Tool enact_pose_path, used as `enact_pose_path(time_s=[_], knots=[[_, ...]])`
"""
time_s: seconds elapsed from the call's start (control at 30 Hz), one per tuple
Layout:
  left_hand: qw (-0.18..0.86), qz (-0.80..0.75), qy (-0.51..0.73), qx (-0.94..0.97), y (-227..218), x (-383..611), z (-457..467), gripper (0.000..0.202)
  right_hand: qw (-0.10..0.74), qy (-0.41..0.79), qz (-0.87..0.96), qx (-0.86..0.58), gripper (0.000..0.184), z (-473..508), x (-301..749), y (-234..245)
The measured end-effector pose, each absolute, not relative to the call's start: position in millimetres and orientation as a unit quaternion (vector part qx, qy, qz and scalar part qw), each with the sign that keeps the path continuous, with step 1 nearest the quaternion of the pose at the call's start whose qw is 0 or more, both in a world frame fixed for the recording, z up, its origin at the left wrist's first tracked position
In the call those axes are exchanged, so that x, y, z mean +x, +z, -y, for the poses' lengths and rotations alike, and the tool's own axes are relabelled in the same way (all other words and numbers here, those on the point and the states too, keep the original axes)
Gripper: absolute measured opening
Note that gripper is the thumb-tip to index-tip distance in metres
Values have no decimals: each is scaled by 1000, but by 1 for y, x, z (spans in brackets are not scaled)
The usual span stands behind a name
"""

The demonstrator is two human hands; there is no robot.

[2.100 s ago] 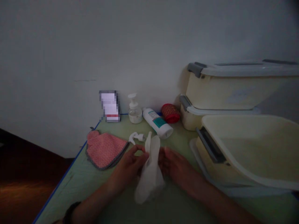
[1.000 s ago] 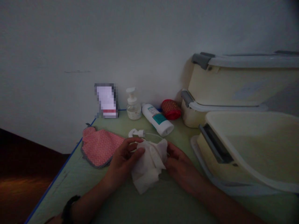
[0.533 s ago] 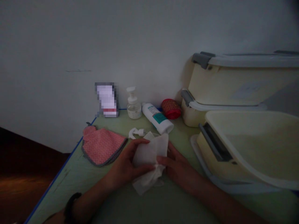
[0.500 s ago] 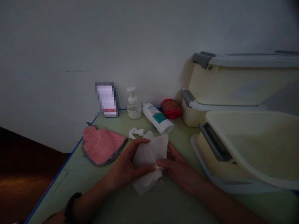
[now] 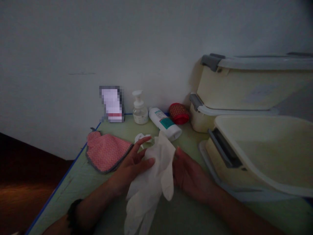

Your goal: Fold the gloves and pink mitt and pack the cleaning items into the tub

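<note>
A thin white disposable glove point(image 5: 149, 186) hangs unfolded between my hands, its fingers dangling down toward the bottom of the view. My left hand point(image 5: 132, 169) grips its left side, the thumb lying on the front and some fingers hidden behind. At the right edge of the cuff, my right hand point(image 5: 192, 174) pinches the glove, with its fingertips partly hidden by it. Just beyond the glove lies a white spray trigger head point(image 5: 142, 138). A pink cloth point(image 5: 109, 153) with a dark checked border rests left of my left hand.
On the green table point(image 5: 70, 195) stands a clear pump bottle point(image 5: 140, 112). A white bottle point(image 5: 163, 122) lies on its side near a red patterned object point(image 5: 179, 113). A pixelated phone point(image 5: 112, 104) leans at the wall. Cream storage boxes point(image 5: 227, 88) and an open bin point(image 5: 264, 130) occupy the right.
The folded, bunched glove has opened out, and its fingers now hang down. My left thumb has shifted up and left; my right thumb has left the glove's front.
</note>
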State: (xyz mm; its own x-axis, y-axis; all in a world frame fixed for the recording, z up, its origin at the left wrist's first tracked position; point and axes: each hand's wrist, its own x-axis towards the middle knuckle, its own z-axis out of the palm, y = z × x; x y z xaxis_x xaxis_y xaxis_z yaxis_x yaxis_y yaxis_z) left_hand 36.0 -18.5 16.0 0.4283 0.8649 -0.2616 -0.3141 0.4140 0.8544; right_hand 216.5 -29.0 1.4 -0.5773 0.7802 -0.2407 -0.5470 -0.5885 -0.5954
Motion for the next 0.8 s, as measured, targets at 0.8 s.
enact_pose_path(time_s=[0.8], knots=[[738,-388,407,373,8,36,15,51,344,787,381,-342,44,33,217,0]])
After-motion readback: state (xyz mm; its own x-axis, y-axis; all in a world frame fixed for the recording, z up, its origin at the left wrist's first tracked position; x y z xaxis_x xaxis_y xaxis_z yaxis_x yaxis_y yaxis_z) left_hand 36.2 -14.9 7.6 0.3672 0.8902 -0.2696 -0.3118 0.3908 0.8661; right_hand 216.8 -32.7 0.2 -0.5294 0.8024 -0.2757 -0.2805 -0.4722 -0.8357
